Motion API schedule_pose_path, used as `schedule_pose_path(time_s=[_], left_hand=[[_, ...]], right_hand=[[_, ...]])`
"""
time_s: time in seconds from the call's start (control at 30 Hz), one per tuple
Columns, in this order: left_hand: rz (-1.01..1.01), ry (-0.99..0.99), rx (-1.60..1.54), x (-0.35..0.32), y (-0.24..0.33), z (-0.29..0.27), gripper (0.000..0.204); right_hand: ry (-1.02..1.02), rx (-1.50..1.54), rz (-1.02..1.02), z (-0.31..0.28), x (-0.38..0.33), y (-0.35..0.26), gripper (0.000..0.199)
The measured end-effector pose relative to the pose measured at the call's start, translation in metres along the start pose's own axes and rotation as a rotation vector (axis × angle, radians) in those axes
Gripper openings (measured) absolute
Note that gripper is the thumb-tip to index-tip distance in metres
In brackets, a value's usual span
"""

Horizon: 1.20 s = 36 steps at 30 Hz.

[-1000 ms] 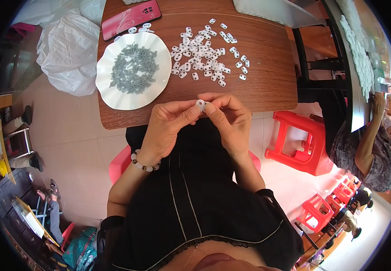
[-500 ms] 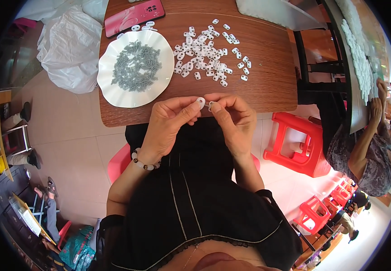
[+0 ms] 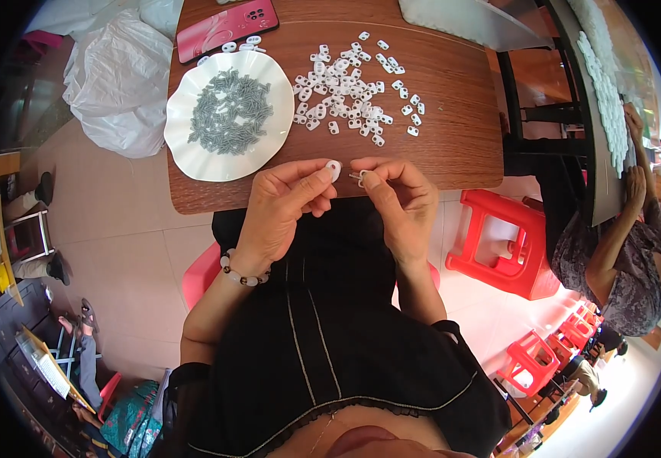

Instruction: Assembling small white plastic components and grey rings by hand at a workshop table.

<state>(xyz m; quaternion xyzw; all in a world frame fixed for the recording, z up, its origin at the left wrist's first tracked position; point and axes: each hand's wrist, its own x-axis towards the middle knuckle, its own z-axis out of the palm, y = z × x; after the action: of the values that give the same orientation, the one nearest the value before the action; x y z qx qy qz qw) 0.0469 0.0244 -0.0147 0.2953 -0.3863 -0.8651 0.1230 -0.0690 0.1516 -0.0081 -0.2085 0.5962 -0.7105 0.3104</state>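
Note:
Between thumb and forefinger, my left hand [image 3: 288,200] pinches a small white oval plastic piece [image 3: 333,169] with a hole in it. Just to its right, my right hand [image 3: 401,200] grips another small white piece [image 3: 362,177], from which a thin pin sticks out toward the left. A narrow gap parts the two pieces. Both hands are over the near edge of the wooden table [image 3: 453,156]. Beyond my left hand stands a white wavy-rimmed plate [image 3: 182,145] holding a heap of small grey pins [image 3: 231,111]. Many white two-holed plastic pieces [image 3: 346,88] lie scattered to its right.
A pink phone [image 3: 227,29] lies at the table's far left, with a few white oval pieces [image 3: 229,47] near it. A white plastic bag [image 3: 117,84] is left of the table. Red stools [image 3: 510,244] stand at right, where another person's arms [image 3: 624,206] reach a neighbouring table.
My hands have drawn slightly apart, so the gap between the two white pieces is wider and the pin's end shows. At the right, the other person's arms have shifted.

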Motion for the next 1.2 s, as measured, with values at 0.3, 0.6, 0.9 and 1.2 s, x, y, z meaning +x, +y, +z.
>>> schedule_pose_path(time_s=[0.3,0.6,0.9,1.2], left_hand=[[0.019,-0.043,-0.072,0.003,0.0,-0.002,0.024],[0.156,0.016,0.073,0.006,-0.007,-0.004,0.026],[0.14,-0.032,0.049,0.007,-0.008,-0.007,0.025],[0.167,-0.03,0.125,0.006,-0.007,-0.004,0.023]], right_hand=[[-0.008,0.049,0.007,0.001,0.0,0.0,0.003],[-0.037,0.111,0.04,0.001,0.002,0.003,0.008],[-0.094,0.15,0.071,0.004,0.003,0.005,0.004],[-0.086,0.144,0.064,0.005,0.003,0.007,0.004]])
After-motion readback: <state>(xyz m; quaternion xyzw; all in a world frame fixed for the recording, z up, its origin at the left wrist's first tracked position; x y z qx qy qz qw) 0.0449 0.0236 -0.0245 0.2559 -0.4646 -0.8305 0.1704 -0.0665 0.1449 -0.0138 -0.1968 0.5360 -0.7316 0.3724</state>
